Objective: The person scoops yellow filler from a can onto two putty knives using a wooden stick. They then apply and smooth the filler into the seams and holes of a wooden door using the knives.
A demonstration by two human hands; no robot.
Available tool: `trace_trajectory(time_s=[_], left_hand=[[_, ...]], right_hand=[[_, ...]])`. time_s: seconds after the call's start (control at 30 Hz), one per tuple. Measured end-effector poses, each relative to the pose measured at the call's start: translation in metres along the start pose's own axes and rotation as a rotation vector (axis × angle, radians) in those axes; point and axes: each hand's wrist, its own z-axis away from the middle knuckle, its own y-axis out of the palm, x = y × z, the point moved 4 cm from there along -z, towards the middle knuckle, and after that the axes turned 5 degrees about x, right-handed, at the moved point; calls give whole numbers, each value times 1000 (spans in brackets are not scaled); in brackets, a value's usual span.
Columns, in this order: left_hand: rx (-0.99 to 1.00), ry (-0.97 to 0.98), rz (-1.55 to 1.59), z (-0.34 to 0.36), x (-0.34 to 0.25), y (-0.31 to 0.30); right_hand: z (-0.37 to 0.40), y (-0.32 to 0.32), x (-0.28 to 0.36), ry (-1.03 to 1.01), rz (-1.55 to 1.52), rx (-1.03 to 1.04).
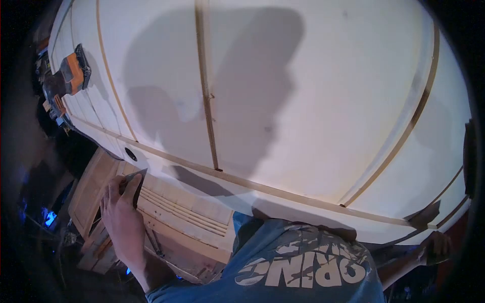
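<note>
My left hand (124,217) is at the lower left, its thumb and fingers pinched on a thin, dark flat piece (139,191). This piece is near the edge of a large white panel (313,101) crossed by narrow wooden strips (206,101). At the far right, in dim light, my right hand (437,247) has its fingers curled just off the panel's near edge. What lies inside those fingers, if anything, is too dark to make out.
An orange and black power sander (76,73) rests on the panel's left end, its dark cord (93,141) running along the edge. A dark round hole (130,154) pierces the near side. Below stands a slotted wooden board (184,212).
</note>
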Motion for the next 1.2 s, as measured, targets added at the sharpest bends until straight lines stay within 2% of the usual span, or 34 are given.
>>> trace_trajectory(time_s=[0.13,0.27,0.33,0.43,0.47,0.53,0.6,0.63,0.67,0.7,0.77,0.8,0.87,1.0,1.13,1.17,1.2], left_hand=[[22,26,79,0,-9,-10],[99,279,279,3,-26,-28],[155,420,396,8,-37,-39],[110,608,580,11,-55,-63],[28,672,607,11,-72,-79],[-135,793,802,15,-91,-86],[-218,951,934,24,-126,-101],[-233,1039,935,31,-141,-110],[-243,1103,915,36,-148,-117],[-244,1302,906,41,-160,-123],[-297,1436,667,55,-178,-136],[-406,1520,496,65,-184,-140],[-463,1580,296,83,-185,-142],[-699,1557,166,100,-174,-127],[-824,1513,135,105,-160,-111],[-792,1451,93,121,-220,-128],[-760,1449,80,122,-224,-127]], right_hand=[[3,-5,11,-74,72,-63],[0,-5,5,-85,9,-5],[4,-20,15,-90,236,12],[28,-84,67,-224,1005,-20],[30,-86,58,-316,1155,-135],[21,-74,1,-415,1121,-359],[7,-47,-68,-338,916,-454],[1,-11,-108,-253,772,-666],[-15,5,-133,-55,548,-190],[-13,19,-146,-24,565,-190],[-11,46,-166,-5,564,-193],[-5,55,-174,-20,546,-208],[7,63,-186,-54,543,-216],[29,69,-206,-111,624,-226],[38,67,-226,-140,725,-161],[11,35,-183,-81,707,-149],[12,34,-184,-87,736,-137]])
